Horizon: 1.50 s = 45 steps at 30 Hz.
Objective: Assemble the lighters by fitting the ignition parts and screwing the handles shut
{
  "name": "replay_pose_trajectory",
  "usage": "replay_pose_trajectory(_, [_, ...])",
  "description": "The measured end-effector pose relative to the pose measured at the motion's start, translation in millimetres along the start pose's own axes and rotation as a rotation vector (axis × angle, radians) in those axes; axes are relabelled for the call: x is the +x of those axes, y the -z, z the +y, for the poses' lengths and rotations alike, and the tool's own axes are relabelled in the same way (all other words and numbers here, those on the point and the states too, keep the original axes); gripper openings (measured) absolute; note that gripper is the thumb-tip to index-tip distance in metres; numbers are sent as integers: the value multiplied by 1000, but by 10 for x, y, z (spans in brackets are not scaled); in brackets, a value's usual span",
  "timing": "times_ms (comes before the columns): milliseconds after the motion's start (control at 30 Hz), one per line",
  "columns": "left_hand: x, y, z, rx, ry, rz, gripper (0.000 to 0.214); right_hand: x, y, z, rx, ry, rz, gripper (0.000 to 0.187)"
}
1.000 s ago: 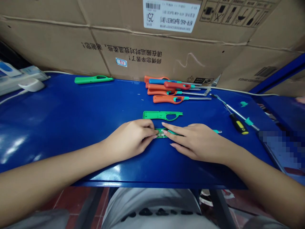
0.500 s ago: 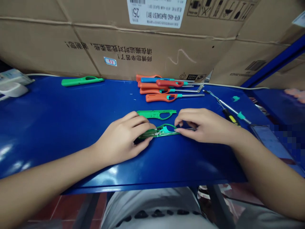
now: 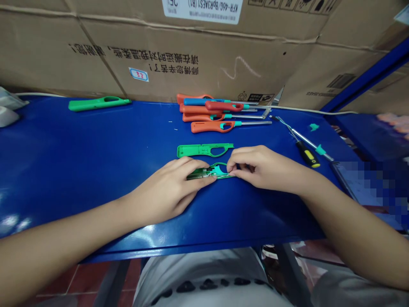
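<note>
- My left hand [image 3: 174,185] grips the left end of an opened green gas lighter [image 3: 219,171]
- My right hand [image 3: 255,166] pinches its right end, fingers narrow
- It lies on the table [image 3: 96,153], just nearer me than a loose green shell half [image 3: 204,150]

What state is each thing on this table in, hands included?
Nearest green lighter: open, inner parts showing.
Left hand: gripping its handle end.
Right hand: fingertips pinched beside its trigger.
Loose green half-shell: detached, hollow side up.
Far green piece: lying unheld.
Orange, red and blue lighters: assembled, lying grouped.
Screwdriver: lying unheld.
Metal tube with teal piece: lying unheld.
</note>
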<state>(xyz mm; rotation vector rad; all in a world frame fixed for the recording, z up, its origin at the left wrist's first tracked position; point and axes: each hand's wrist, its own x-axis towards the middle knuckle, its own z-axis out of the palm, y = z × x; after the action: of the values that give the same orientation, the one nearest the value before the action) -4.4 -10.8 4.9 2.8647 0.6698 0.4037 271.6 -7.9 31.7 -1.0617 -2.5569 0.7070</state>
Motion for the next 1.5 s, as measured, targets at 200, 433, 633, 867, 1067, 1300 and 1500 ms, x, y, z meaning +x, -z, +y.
replay_pose_trajectory(200, [-3, -6, -18, -28, -17, 32, 42, -8, 37, 23, -4, 43, 41, 16])
replay_pose_trajectory(433, [-24, -1, -40, -54, 23, 133, 34, 15, 10, 258, -367, -5, 129, 30])
replay_pose_trajectory(633, [20, 65, -88, -41, 104, 242, 33, 35, 20, 294, -242, -55, 150, 5])
replay_pose_trajectory(867, [50, 117, -214, 163, 90, 320, 39, 69, -31, 75, 522, -264, 317, 14])
replay_pose_trajectory(1067, [18, 149, -173, 121, 29, 341, 30, 66, -5, -25, 684, -320, 152, 35])
replay_pose_trajectory(1300, [23, 91, -121, -112, 62, 254, 30, 40, -4, 26, 283, -222, 111, 38])
replay_pose_trajectory(1500, [12, 62, -131, -153, 53, 197, 32, 47, -33, 60, 70, -85, 71, 32])
